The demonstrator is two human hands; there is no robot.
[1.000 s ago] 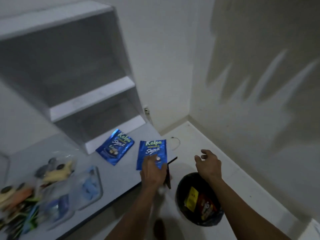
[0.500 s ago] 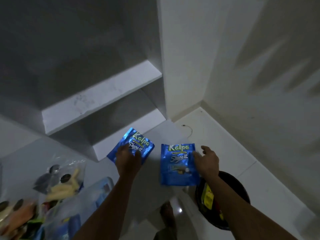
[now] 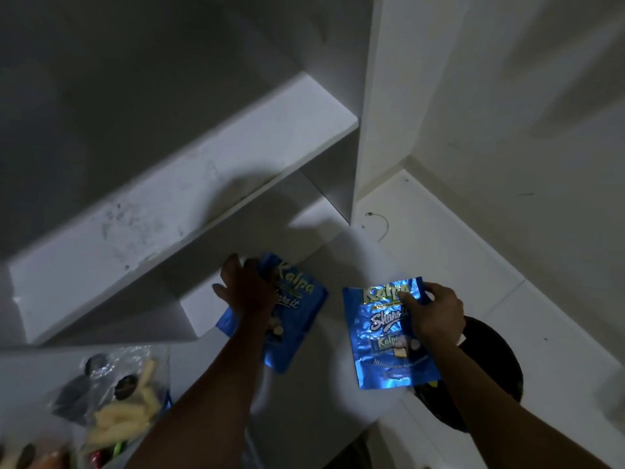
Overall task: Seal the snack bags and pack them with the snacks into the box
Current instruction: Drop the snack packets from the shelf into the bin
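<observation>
Hazards: right hand [image 3: 436,318] pinches the right Kalpa bag [image 3: 389,336] at its top corner, over the worktop [image 3: 314,401] edge; a weak grip drops it toward the bin [image 3: 490,377]. Left hand [image 3: 248,296] grasps the left Kalpa bag [image 3: 297,309], which may crumple.

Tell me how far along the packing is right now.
Early. Done: nothing visibly packed; no box is in view. In hand: the left hand grips one blue Kalpa bag, the right hand pinches the other blue bag at its top. Left: the clear snack bags on the counter remain unpacked.
</observation>
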